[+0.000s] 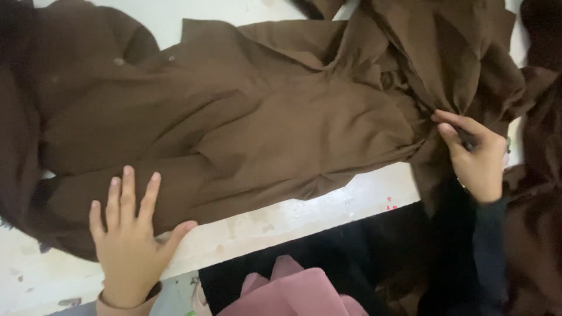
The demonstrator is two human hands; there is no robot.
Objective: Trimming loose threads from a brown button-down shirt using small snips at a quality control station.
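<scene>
A large brown cloth point(252, 117) lies spread and wrinkled across a white table point(328, 205). My left hand point(130, 234) rests flat on the cloth's near left edge, fingers spread, holding nothing. My right hand point(477, 158) is at the right, its fingers pinched on a bunched fold of the brown cloth where it gathers near the table's edge. More of the cloth hangs off the table to the right.
The table's worn white front edge runs diagonally below the cloth. Below it are dark fabric point(328, 263) and a pink garment point(293, 292) at the bottom centre. More brown fabric point(538, 234) piles at the far right.
</scene>
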